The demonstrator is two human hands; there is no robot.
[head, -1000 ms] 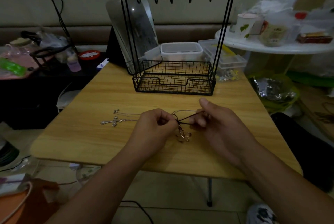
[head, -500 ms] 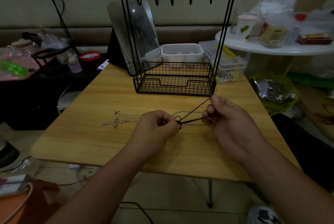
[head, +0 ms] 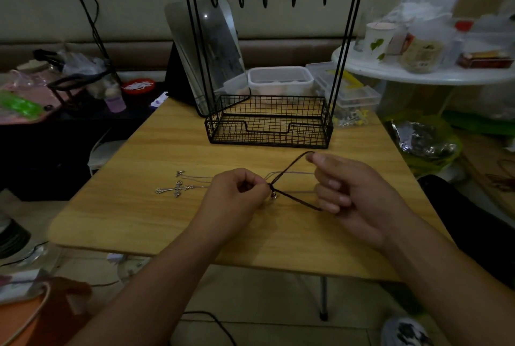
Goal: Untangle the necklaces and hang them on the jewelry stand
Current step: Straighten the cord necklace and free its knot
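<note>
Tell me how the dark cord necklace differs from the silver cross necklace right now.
The dark cord necklace is lifted and stretched between the left hand and right hand; the silver cross necklace lies flat on the table, ungripped. The cord is thick and dark, the chain thin and pale. Neither hangs on the jewelry stand.

Dim room; wooden table [head: 172, 223] on tiled floor [head: 278, 329]; white round side table [head: 418, 75] right; brown sofa back [head: 83, 50] behind.

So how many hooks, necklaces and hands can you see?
Hooks on the jewelry stand: 5
Necklaces: 2, a black cord necklace and a silver cross necklace
Hands: 2, left hand and right hand, both pinching the cord
Total: 9
</note>
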